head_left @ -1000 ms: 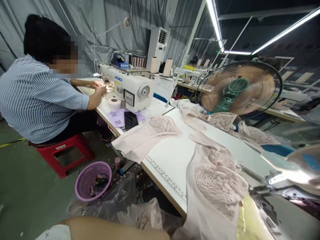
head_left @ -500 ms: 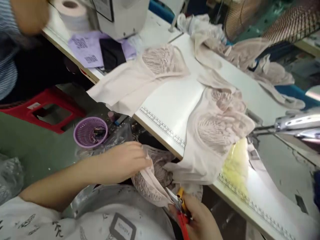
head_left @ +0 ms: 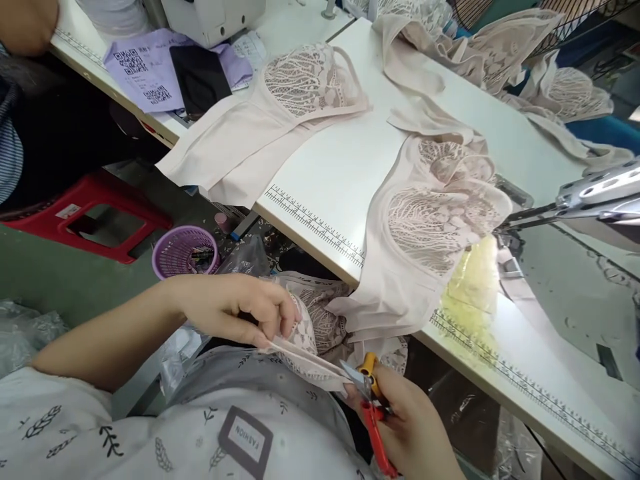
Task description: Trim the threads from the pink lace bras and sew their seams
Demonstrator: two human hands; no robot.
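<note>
My left hand (head_left: 240, 310) pinches the edge of a pale pink lace bra (head_left: 313, 370) over my lap, thumb and fingers closed on its band. In my right hand (head_left: 415, 420) is a pair of scissors (head_left: 374, 420) with red and yellow handles. Their blades point up and left, beside the band's right end, where the right fingertips also seem to hold the fabric. Above, a second lace bra (head_left: 425, 227) lies across the table edge, reaching the sewing machine's metal parts (head_left: 590, 207). Some lace below that edge is partly hidden behind my left hand.
Another bra piece (head_left: 305, 87) hangs over the table's edge (head_left: 305, 233). Beyond it lie a black phone (head_left: 200, 80) and purple paper (head_left: 145, 70). A purple basket (head_left: 185, 252) and red stool (head_left: 95, 213) stand on the floor. At the left is part of another person's arm (head_left: 25, 27).
The view has shifted, with the tabletop things higher in the picture. My left hand has changed from a closed grasp to a pinch farther down the band. The scissors stay in my right hand.
</note>
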